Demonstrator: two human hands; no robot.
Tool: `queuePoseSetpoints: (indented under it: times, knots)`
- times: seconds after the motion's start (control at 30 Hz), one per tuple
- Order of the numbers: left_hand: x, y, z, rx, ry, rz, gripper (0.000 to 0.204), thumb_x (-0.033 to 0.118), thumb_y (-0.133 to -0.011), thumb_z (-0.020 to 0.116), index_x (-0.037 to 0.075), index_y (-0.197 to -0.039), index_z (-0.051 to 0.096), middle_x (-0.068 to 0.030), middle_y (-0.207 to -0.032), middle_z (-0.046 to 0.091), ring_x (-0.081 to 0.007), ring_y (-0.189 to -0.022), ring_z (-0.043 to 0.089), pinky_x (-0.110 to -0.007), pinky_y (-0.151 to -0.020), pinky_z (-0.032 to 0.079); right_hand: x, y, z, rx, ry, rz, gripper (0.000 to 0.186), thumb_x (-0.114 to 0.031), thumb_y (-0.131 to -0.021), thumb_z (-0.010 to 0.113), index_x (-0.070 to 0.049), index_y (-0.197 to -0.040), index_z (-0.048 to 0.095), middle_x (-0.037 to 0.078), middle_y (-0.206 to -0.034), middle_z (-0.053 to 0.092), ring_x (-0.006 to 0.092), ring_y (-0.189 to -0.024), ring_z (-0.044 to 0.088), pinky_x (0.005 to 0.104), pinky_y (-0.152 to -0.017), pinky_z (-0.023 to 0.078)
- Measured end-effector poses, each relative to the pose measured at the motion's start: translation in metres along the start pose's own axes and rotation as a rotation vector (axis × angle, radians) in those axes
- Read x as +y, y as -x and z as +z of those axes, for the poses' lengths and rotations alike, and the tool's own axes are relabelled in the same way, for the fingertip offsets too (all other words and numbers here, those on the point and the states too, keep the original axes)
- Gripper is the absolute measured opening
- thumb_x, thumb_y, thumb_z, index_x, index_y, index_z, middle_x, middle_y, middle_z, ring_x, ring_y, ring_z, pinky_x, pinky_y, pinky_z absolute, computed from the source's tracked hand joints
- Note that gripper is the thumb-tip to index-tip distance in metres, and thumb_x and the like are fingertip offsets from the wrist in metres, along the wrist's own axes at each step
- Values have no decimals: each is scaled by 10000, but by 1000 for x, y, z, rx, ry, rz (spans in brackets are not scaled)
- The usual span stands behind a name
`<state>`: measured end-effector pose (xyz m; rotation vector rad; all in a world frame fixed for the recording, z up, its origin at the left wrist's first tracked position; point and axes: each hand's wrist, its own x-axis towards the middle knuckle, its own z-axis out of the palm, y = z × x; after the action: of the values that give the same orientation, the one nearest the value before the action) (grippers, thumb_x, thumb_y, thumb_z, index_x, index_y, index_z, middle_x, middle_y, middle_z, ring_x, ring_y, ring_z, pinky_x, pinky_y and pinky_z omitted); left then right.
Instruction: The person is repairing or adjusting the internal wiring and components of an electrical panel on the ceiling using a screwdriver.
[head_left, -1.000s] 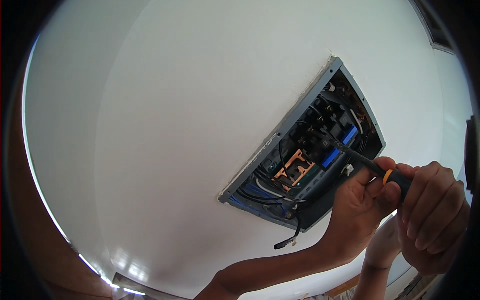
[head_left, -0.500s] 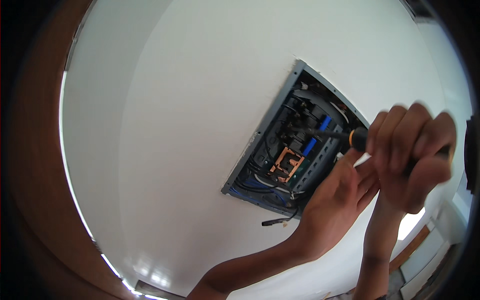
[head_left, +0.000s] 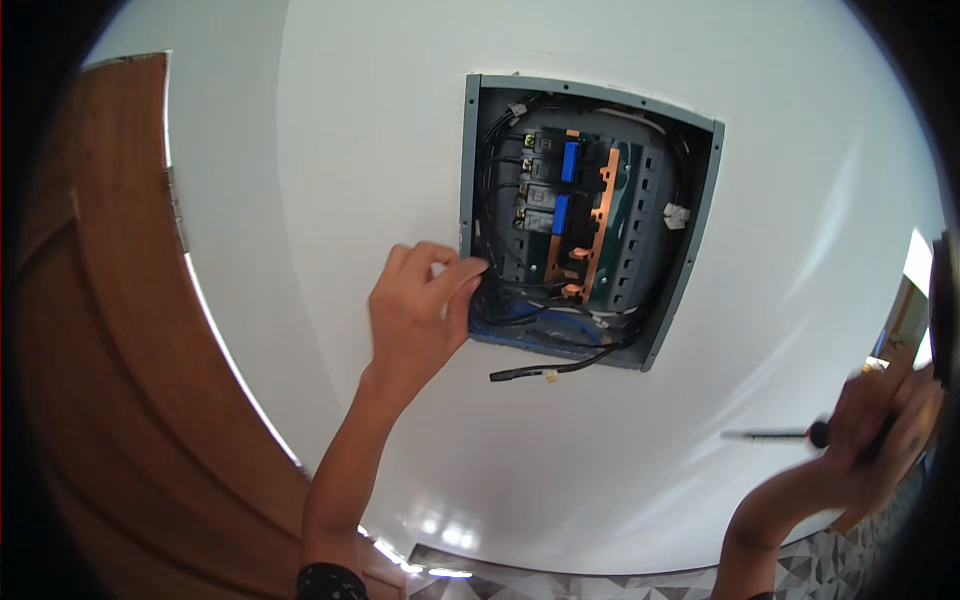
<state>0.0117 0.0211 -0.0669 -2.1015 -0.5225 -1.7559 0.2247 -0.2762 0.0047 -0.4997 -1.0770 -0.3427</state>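
An open grey electrical panel box (head_left: 592, 88) is set into the white wall. Inside it, black circuit breakers (head_left: 540, 195) with blue parts (head_left: 569, 162) stand in a column beside a copper busbar (head_left: 604, 215). At the box's lower left edge, my left hand (head_left: 420, 305) is closed in a pinch on a black wire among the bundle there; the fingertips partly hide it. Low at the right, apart from the box, my right hand (head_left: 885, 430) is wrapped round a screwdriver (head_left: 775, 435), its shaft pointing left. Motion blurs that hand.
A loose black cable (head_left: 540, 373) hangs out over the box's lower edge. Black and blue wires (head_left: 545, 325) crowd the box bottom. A brown wooden door (head_left: 120, 300) stands at the left, and a patterned grey floor (head_left: 830, 560) shows below.
Both hands have come away from the box's right side. My right hand has carried the screwdriver down and right; my left hand has moved to the wires at the left edge. The view has turned.
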Motion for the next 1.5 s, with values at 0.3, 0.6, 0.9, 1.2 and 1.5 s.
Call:
queuePoseSetpoints:
  times: [0.3, 0.6, 0.9, 1.2, 1.5]
  knots:
    - [0, -13, 48, -116, -438, 254, 395, -61, -725, 728, 165, -1046, 763, 11, -999, 629, -205, -870, 536, -358, -758, 379, 62, 143, -115, -203, 133, 492, 379, -253, -877, 759, -40, -778, 463, 21, -528, 455, 56, -366, 410, 206, -344, 302]
    - [-9, -20, 57, 121, -157, 276, 269, 5, -747, 792, 126, -986, 764, -3, -943, 671, -192, -811, 590, -339, -773, 425, 76, 185, -142, -295, 134, 632, 347, -252, -880, 755, -45, -761, 504, 18, -519, 513, 56, -379, 439, 206, -376, 336]
    - [-5, -4, 67, 217, -45, 101, 193, 55, -806, 799, 94, -992, 765, -25, -1015, 724, -204, -925, 603, -330, -797, 445, 82, 203, -147, -321, 132, 730, 308, -202, -877, 746, -32, -760, 516, 23, -550, 531, 60, -383, 456, 210, -377, 345]
    - [-15, 1, 68, 286, 22, 31, 186, 29, -809, 760, 109, -978, 757, -4, -1033, 701, -210, -952, 556, -347, -848, 373, 82, 213, -150, -362, 182, 766, 275, -164, -880, 737, -25, -763, 531, 12, -550, 520, 67, -384, 460, 215, -382, 349]
    - [-9, 11, 60, 139, -37, -12, 235, 87, -812, 767, 104, -1046, 754, -76, -1101, 569, -244, -1047, 506, -394, -906, 350, 76, 210, -137, -428, 231, 772, 266, -143, -872, 734, -23, -739, 537, 9, -538, 526, 60, -397, 460, 218, -395, 348]
